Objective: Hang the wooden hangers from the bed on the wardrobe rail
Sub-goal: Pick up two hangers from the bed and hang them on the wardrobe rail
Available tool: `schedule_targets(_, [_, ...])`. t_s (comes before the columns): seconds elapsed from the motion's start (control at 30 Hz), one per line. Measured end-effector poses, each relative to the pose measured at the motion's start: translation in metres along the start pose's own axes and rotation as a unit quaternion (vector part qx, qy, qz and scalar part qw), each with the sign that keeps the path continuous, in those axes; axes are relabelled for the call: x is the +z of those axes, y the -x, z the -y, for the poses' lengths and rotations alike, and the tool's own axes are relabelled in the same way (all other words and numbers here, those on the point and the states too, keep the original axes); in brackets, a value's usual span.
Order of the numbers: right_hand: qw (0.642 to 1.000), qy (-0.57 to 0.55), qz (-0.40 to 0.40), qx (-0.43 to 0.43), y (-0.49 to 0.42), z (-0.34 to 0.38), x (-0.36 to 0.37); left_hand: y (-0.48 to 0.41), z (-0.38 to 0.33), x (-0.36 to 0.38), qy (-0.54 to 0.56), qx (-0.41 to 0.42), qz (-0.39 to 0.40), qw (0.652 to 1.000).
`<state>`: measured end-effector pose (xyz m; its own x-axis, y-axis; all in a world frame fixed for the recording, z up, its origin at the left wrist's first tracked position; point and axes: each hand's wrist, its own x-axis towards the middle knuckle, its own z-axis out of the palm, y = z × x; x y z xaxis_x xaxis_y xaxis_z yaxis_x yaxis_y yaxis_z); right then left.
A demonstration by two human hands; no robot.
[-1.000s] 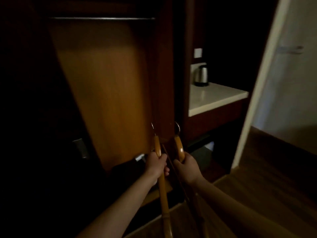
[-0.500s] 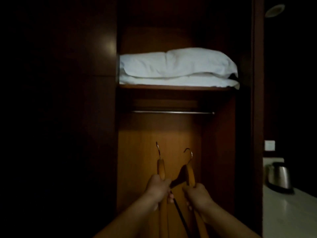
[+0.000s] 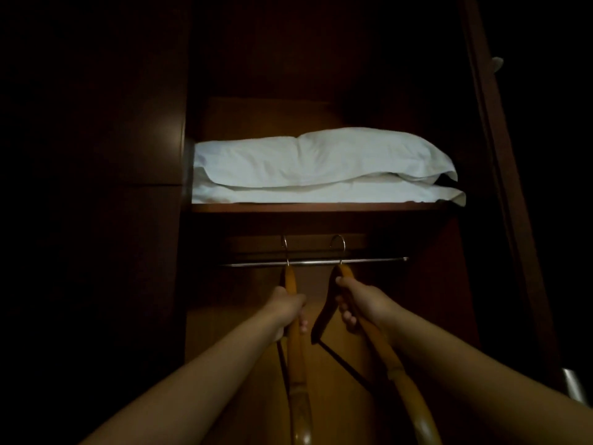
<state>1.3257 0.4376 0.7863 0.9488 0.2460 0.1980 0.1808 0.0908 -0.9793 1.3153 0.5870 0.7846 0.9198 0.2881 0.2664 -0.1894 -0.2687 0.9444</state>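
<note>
left hand [image 3: 287, 305] gripping left hanger [image 3: 296, 354] | right hand [image 3: 361, 303] gripping right hanger [image 3: 382, 351] | hooks reaching rail [image 3: 316, 261], neither hanging free yet

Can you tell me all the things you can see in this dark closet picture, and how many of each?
wooden hangers: 2, orange-brown with metal hooks, one in the left hand, one in the right hand, hooks raised to the rail; cannot tell if they are hooked on yet
wardrobe rail: 1, silver, running across under the shelf
shelf: 1, dark reddish wood, above the rail
pillows: white, stacked on the shelf, seemingly two
wardrobe: 1, brown wood inside, dark outside
hands: 2, the left hand and the right hand, each gripping a hanger near its neck
</note>
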Motion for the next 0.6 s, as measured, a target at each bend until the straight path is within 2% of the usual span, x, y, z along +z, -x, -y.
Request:
schedule_targets(0.17, [1.0, 0.008, -0.009, 0.009, -0.06, -0.007, 0.007, -0.051, 0.022, -0.006, -0.019, -0.016, 0.008, 1.0])
schedule_targets(0.33, [1.0, -0.001, -0.012, 0.004, -0.109, 0.003, -0.024, -0.087, 0.022, 0.001, -0.03, 0.013, 0.011, 0.999])
schedule_targets(0.5, [0.999, 0.016, -0.026, -0.034, -0.131, 0.012, -0.076, -0.112, -0.006, 0.055, -0.035, 0.052, 0.018, 0.998])
schedule_targets(0.6, [0.998, 0.006, -0.037, -0.042, -0.141, 0.01, -0.109, -0.129, -0.024, 0.102, -0.033, 0.066, 0.051, 0.996])
